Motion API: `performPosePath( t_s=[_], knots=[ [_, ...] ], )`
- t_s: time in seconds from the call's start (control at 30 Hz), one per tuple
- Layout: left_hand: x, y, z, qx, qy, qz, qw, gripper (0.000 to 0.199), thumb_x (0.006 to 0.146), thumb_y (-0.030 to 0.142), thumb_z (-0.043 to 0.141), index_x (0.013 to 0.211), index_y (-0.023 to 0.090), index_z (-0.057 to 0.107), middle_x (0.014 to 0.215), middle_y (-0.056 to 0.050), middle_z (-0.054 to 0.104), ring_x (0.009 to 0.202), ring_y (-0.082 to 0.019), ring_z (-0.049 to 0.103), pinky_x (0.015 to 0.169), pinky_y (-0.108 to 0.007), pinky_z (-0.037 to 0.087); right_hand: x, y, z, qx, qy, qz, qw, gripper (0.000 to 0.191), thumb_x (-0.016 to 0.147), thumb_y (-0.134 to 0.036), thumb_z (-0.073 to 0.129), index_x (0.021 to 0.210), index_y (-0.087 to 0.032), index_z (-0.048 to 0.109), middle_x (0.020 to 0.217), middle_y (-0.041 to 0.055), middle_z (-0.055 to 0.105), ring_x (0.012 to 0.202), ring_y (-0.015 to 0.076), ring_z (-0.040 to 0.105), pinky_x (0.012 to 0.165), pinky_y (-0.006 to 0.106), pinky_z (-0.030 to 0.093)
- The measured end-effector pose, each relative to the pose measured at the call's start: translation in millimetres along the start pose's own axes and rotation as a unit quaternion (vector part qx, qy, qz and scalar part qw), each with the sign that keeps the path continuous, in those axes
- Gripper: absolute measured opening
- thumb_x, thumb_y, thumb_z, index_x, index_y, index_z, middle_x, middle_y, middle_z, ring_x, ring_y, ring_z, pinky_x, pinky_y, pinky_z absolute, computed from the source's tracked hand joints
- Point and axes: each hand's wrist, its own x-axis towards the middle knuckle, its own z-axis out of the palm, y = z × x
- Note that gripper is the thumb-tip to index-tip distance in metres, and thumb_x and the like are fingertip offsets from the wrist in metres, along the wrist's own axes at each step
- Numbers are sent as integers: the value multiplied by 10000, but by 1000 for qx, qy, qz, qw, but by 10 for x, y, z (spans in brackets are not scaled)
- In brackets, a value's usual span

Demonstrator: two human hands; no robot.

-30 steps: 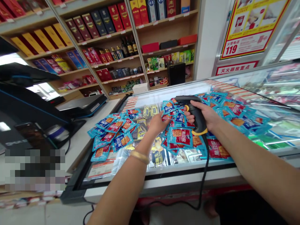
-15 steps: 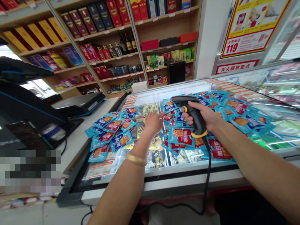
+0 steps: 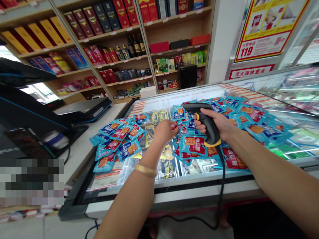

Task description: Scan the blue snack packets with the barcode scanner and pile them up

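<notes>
My right hand [image 3: 216, 124] is wrapped round the handle of a black and yellow barcode scanner [image 3: 210, 127], held above blue-edged snack packets. Over the glass top, my left hand [image 3: 165, 131] has its fingers bent together at a red packet [image 3: 174, 126] on the left edge of the middle pile; its fingertips partly hide what they touch. A gold bracelet [image 3: 146, 169] circles the left wrist. Several red and blue packets [image 3: 129, 149] form a separate pile at the left. A larger spread of packets [image 3: 254, 114] reaches to the right of the scanner.
Yellow packages [image 3: 159, 116] show around the left hand. The scanner's black cable [image 3: 221, 186] hangs over the counter's front edge [image 3: 186, 192]. At the left stand a scale [image 3: 87, 111] and a dark machine. Stocked shelves [image 3: 119, 61] line the back.
My left hand has moved slightly right toward the middle pile, and its outstretched fingers have bent down onto a packet. The right hand and scanner are almost unchanged.
</notes>
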Motion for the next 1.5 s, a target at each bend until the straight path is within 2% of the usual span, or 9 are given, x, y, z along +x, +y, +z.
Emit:
performPosePath(
  t_s=[0.1,0.2,0.33,0.6,0.73,0.87,0.97,1.17,1.5],
  knots=[
    [-17,-7,-3,-11,35,-61,997,272,791,424,707,979,228,726,1140,-96,692,1026,-254,668,910,-365,510,-3,3,12,-4,3,-4,1000,325,994,-340,425,814,-136,604,597,25,546,439,90,468,402,182,455],
    [-31,-3,-5,-10,45,-101,994,418,772,416,727,1119,193,656,1180,-133,658,1079,-276,644,934,-379,498,-2,8,24,-5,10,0,1000,316,993,-333,430,808,-141,600,591,24,549,431,91,467,392,182,450],
    [-40,9,-12,-11,63,-97,993,562,748,302,731,1279,190,581,1219,-141,654,1108,-287,639,956,-378,494,-3,11,29,-6,10,1,1000,298,986,-331,446,810,-145,599,590,23,554,427,95,471,385,186,449],
    [-27,16,-91,-34,63,-106,992,428,857,179,474,1231,175,682,1136,-120,740,1096,-297,674,980,-402,492,11,27,-10,-7,-6,-4,1000,284,968,-343,479,796,-147,591,606,28,562,442,91,480,404,181,455],
    [6,-50,-80,-142,104,-86,981,385,776,187,582,1125,174,743,1036,-75,768,1006,-270,697,942,-375,522,15,27,-7,-4,-11,-5,1000,269,959,-345,489,802,-151,589,604,28,561,447,95,480,412,185,457],
    [46,-82,-31,-307,168,-73,934,373,813,212,512,1112,170,730,979,-24,771,864,-200,697,841,-323,551,-6,18,18,-4,-4,-2,1000,279,971,-333,459,801,-152,586,591,24,552,435,93,471,399,183,446],
    [49,-68,-4,-354,178,-62,916,358,833,219,483,1091,172,727,975,-9,770,830,-179,686,826,-305,547,-18,17,33,-5,-3,-3,1000,290,978,-333,448,796,-152,583,588,25,553,434,93,471,399,182,447],
    [23,-11,-29,-312,165,-39,935,305,836,177,489,1009,160,740,975,-19,771,926,-200,690,897,-312,519,-11,23,34,-5,-14,1,1000,257,965,-341,493,802,-160,576,592,19,556,443,99,472,410,190,460],
    [10,6,-32,-256,153,-59,953,352,871,206,477,1124,147,715,1008,-27,771,949,-202,688,913,-314,522,-12,31,18,-1,-27,1,1000,257,950,-363,533,790,-166,572,605,24,561,450,101,476,418,190,463]
  ],
)
